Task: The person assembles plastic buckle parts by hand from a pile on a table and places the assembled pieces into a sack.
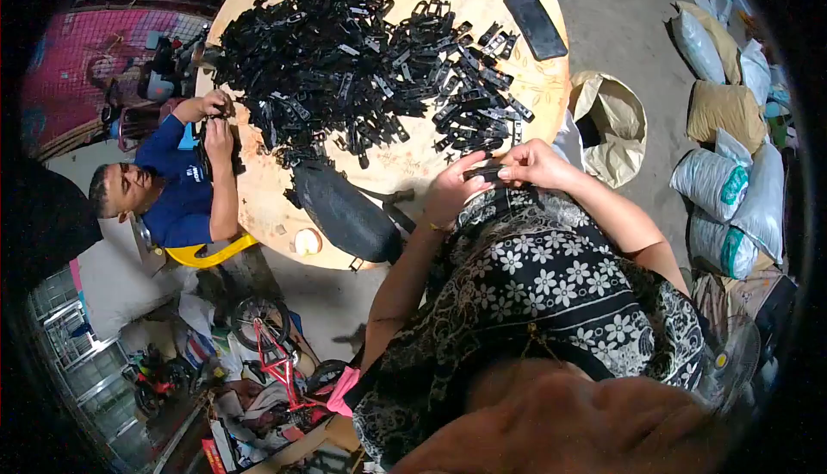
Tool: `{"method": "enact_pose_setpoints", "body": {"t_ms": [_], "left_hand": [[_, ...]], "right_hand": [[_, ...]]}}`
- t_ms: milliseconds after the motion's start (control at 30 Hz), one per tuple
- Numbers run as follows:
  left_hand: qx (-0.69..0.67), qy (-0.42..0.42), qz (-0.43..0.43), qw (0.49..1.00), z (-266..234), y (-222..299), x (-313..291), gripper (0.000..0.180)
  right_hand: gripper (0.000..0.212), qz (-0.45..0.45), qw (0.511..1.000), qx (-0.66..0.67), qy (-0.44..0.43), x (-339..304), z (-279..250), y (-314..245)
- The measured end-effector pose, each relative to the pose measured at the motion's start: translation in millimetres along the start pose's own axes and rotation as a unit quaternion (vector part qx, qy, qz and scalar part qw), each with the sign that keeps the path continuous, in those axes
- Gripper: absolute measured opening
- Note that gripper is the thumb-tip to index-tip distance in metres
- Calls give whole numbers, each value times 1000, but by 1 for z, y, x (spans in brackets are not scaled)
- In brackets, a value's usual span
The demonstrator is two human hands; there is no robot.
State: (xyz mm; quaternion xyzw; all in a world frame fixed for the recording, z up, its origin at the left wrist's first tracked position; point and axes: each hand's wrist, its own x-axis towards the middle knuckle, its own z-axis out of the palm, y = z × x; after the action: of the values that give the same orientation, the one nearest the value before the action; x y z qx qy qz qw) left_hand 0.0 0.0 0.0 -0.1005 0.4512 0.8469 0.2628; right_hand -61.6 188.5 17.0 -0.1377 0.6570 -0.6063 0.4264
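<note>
My left hand (454, 188) and my right hand (536, 165) meet at the near edge of the round table, close to my lap. Between their fingertips is a small black plastic piece (487, 172), partly covered by the fingers. Both hands are closed on it. Just beyond them, loose black plastic clip-like pieces (469, 108) lie scattered. A large heap of similar black pieces (319, 52) spreads over the far and left part of the wooden tabletop (392, 157). Left of my left forearm rests a long dark padded object (346, 208) with a strap; its kind is unclear.
Two dark phones (535, 26) lie at the far right of the table. A small whitish round thing (307, 241) sits near the left edge. Another person in blue (179, 190) handles black pieces at left. An open paper sack (616, 125) and several filled sacks (724, 116) stand right.
</note>
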Motion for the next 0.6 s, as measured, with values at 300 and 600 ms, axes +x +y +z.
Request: {"method": "enact_pose_setpoints", "body": {"t_ms": [300, 600], "left_hand": [[516, 246, 159, 805, -18, 0, 30, 33], [706, 255, 211, 626, -61, 1, 43, 27]], "right_hand": [[17, 67, 953, -290, 62, -36, -39, 15], [23, 59, 850, -514, 97, -21, -47, 36]]}}
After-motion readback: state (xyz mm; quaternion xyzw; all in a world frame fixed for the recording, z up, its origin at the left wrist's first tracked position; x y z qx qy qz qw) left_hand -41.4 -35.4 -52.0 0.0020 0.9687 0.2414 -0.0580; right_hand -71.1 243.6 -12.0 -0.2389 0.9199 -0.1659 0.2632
